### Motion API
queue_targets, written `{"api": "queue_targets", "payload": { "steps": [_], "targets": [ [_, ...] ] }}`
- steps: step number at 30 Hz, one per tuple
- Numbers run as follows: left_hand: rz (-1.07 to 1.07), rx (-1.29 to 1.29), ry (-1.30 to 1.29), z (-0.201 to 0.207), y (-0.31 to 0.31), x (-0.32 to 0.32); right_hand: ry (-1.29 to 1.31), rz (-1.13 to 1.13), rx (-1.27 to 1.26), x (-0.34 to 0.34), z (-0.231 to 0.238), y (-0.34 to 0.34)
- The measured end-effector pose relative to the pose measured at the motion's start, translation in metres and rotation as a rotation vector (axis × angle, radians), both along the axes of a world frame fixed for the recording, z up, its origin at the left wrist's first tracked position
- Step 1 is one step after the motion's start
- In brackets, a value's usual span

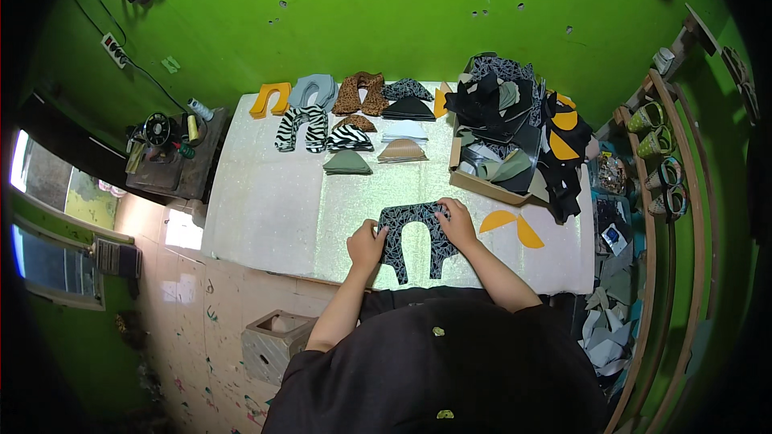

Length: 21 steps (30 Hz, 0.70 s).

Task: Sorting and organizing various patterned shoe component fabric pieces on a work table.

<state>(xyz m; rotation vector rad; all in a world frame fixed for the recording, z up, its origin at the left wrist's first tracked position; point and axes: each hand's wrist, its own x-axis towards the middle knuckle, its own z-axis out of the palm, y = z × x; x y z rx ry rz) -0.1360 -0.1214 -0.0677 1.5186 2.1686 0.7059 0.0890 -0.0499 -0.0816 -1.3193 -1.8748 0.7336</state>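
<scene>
In front of me on the table lies a U-shaped cut piece of black fabric with a grey line pattern, its two legs pointing toward me. My left hand grips its left edge with curled fingers. On the upper right corner my right hand is closed, fingertips pressing the material. Whether it is one piece or a thin stack, I cannot tell. Right of that hand lie two yellow half-round pieces, spread apart from each other.
Toward the wall are stacked U-shaped pieces: yellow, grey, leopard and zebra. Half-round stacks, one green, sit beside them. A cardboard box overflows with scraps. A sewing machine stands left, a shoe rack right.
</scene>
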Motion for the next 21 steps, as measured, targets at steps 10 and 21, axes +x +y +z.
{"api": "queue_targets", "payload": {
  "steps": [10,21],
  "targets": [
    [0.036,0.061,-0.045,-0.008,0.000,0.002,-0.001,-0.038,0.133,-0.003,-0.004,-0.006],
    [-0.113,0.206,0.147,0.005,0.008,0.012,-0.446,-0.164,0.048,-0.016,0.011,-0.017]
  ]
}}
